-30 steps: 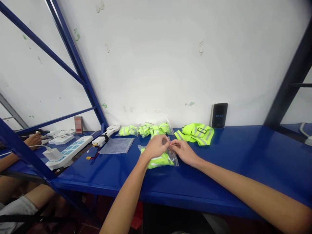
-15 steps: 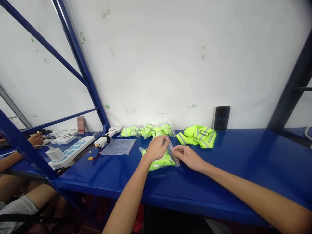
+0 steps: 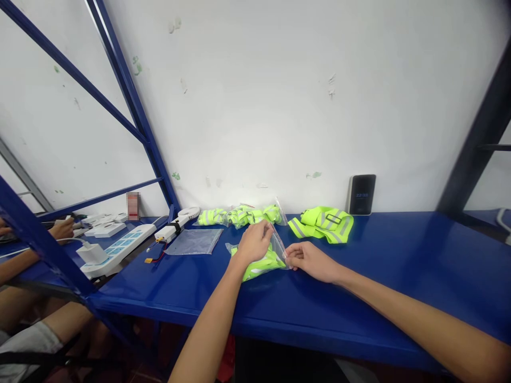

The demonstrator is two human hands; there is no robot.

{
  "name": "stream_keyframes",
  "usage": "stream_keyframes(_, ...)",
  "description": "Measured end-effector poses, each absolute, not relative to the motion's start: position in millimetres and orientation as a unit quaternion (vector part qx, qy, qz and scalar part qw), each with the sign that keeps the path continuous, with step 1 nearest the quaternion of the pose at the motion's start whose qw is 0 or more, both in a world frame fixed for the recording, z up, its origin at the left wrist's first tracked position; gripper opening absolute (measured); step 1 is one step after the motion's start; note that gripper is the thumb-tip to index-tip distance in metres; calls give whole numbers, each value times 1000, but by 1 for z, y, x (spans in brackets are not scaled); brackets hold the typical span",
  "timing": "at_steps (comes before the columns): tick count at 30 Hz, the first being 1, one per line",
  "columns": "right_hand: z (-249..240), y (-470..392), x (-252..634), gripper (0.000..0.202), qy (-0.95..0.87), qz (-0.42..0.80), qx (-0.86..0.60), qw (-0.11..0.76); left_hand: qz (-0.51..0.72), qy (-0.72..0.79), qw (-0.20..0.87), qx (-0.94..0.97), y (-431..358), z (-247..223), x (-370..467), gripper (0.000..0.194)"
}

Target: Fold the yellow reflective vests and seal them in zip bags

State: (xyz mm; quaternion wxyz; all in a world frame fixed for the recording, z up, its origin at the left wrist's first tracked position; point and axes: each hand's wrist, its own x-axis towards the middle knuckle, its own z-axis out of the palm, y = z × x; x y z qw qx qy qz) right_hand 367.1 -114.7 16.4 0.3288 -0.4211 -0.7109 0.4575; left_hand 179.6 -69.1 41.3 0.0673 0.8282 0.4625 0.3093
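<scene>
A clear zip bag (image 3: 281, 240) with a folded neon-yellow reflective strap (image 3: 261, 266) inside lies on the blue table before me. My left hand (image 3: 257, 242) pinches the far end of the bag's zip edge, its wrist passing over the bag. At the near end of that same edge, my right hand (image 3: 309, 260) grips the plastic between thumb and fingers. Behind the bag, several bagged neon straps (image 3: 241, 215) sit in a row along the wall. A loose neon strap with grey bands and a black buckle (image 3: 325, 223) lies to the right of them.
A flat clear bag (image 3: 195, 241) rests left of my hands, beside a white fan (image 3: 175, 226) with wires. A phone-like device (image 3: 362, 194) leans on the wall. Across the blue frame are a power strip (image 3: 120, 250) and another person's hand (image 3: 62, 229).
My right hand has shifted slightly toward the near end of the zip edge. My left hand has barely moved, staying at the far end. The view has tilted a little.
</scene>
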Motion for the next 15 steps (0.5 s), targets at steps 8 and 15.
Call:
stream_keyframes(8, 3, -105, 365, 4, -729, 408, -432, 340, 325, 479, 70, 812, -68, 41, 179, 21)
stream_keyframes(15, -3, -98, 342, 27, -750, 255, -465, 395, 327, 467, 80, 818, -66, 41, 178, 20)
